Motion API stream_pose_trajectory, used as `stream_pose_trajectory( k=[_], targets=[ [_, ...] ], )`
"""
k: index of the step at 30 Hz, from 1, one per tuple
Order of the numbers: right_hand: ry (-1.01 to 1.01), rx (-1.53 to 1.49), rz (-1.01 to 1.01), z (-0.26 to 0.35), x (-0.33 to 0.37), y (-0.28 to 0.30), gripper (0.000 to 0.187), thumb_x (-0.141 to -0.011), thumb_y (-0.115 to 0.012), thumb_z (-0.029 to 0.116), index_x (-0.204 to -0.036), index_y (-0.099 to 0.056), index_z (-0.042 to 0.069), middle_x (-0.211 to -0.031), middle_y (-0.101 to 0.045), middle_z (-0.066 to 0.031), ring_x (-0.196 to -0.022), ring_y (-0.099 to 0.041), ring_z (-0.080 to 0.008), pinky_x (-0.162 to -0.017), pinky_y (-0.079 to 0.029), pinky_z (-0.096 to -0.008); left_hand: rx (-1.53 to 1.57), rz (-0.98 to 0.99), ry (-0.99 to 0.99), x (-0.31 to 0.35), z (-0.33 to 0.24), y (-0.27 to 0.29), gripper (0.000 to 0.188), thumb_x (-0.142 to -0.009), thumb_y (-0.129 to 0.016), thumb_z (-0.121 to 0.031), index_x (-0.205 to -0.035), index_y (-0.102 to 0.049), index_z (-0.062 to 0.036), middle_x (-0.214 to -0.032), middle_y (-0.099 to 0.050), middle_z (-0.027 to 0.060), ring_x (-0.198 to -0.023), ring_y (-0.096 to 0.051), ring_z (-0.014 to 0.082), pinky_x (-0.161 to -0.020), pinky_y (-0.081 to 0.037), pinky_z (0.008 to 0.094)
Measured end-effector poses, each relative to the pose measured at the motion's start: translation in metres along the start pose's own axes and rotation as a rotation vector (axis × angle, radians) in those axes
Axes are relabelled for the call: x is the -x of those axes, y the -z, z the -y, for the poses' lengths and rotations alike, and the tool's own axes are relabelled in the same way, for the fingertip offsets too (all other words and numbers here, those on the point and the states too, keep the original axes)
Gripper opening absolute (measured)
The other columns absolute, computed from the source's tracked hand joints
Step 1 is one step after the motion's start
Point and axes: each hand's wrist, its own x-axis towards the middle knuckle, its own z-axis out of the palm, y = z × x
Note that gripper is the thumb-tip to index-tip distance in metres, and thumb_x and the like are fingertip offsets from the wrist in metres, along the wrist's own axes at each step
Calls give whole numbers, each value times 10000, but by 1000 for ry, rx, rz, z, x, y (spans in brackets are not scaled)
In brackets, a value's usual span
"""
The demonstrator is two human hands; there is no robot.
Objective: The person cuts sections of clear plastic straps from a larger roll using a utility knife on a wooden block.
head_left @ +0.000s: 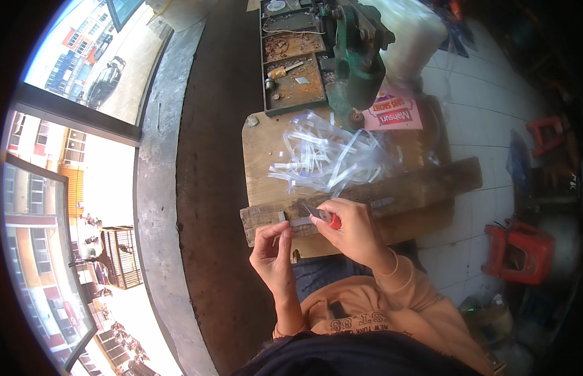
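Observation:
My right hand (354,229) is closed around a small knife (334,221) with a red handle, its dark pointed blade angled to the upper left. Below the blade, a short translucent plastic strip (299,222) lies along the near side of a worn wooden plank (416,188). Thumb and index finger of my left hand (272,250) pinch the left end of this strip. Beside those fingertips, a small pale block (281,215) sits on the plank. A tangled heap of clear plastic strips (335,153) spreads just beyond the plank.
The plank rests across a wooden board (257,182). Behind stand a green metal machine (360,62) and a divided metal tray (294,81) with small parts. A pink printed sheet (395,113) lies beside the machine. Red stools (520,254) stand right; a window ledge (163,156) runs along the left.

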Motion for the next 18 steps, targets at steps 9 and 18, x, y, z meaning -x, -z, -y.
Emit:
stream_pose_trajectory(
  k=[9,18],
  targets=[
    [-93,158,84,4,0,-25,170,-731,-681,109,-871,-620,35,-812,-614,-135,-753,-616,-342,-654,-488,-419,-15,-114,-40,-4,-9,23,54,-871,-559,31,-914,-590,22,-876,-548,42,-781,-548,107,-744,-456,242],
    [-92,149,111,2,0,-25,168,-745,-675,122,-868,-609,28,-822,-614,-135,-764,-616,-340,-665,-492,-432,-55,-9,27,6,-3,21,69,-885,-560,16,-947,-589,20,-904,-557,50,-836,-570,115,-786,-459,243]
  ],
)
